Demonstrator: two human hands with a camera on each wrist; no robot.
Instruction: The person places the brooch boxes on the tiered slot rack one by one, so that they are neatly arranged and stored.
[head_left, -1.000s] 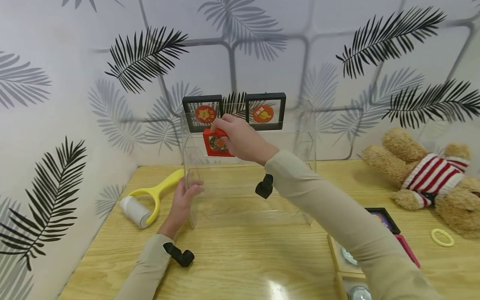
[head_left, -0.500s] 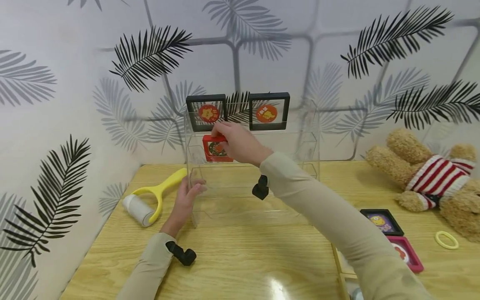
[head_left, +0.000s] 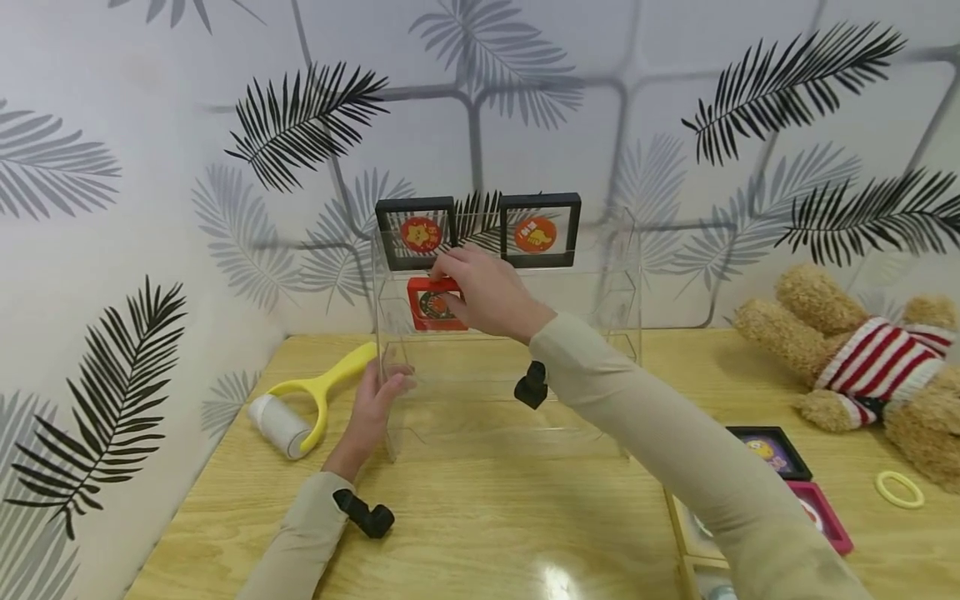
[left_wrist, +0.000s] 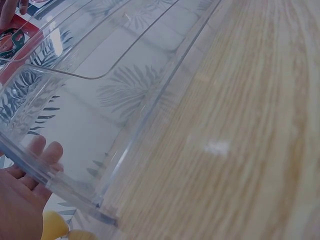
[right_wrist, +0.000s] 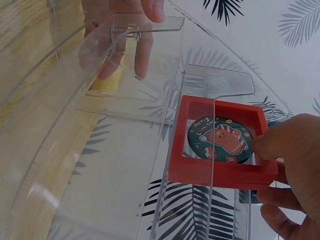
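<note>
A clear tiered display stand (head_left: 510, 443) stands on the wooden table. My right hand (head_left: 487, 292) pinches the upper edge of a red square display frame (head_left: 417, 310) at the left of the second tier. Inside the red frame is a round dark green badge (right_wrist: 220, 140) with a cartoon figure, and my thumb lies against its front. Around the stand's left side panel, my left hand (head_left: 370, 408) grips with its fingertips inside the panel. Two black display frames, a left one (head_left: 385, 242) and a right one (head_left: 577, 229), stand upright on the top tier, each with a red round badge.
A yellow-handled lint roller (head_left: 318, 385) lies left of the stand. To the right are a teddy bear (head_left: 795, 333), a yellow ring (head_left: 879, 492), a black frame (head_left: 798, 472), a pink frame (head_left: 842, 542) and a wooden tray (head_left: 678, 542). A patterned wall stands behind.
My right hand has lowered the red frame a little, away from the top tier and onto the second tier's level. My left hand has kept its place on the side panel.
</note>
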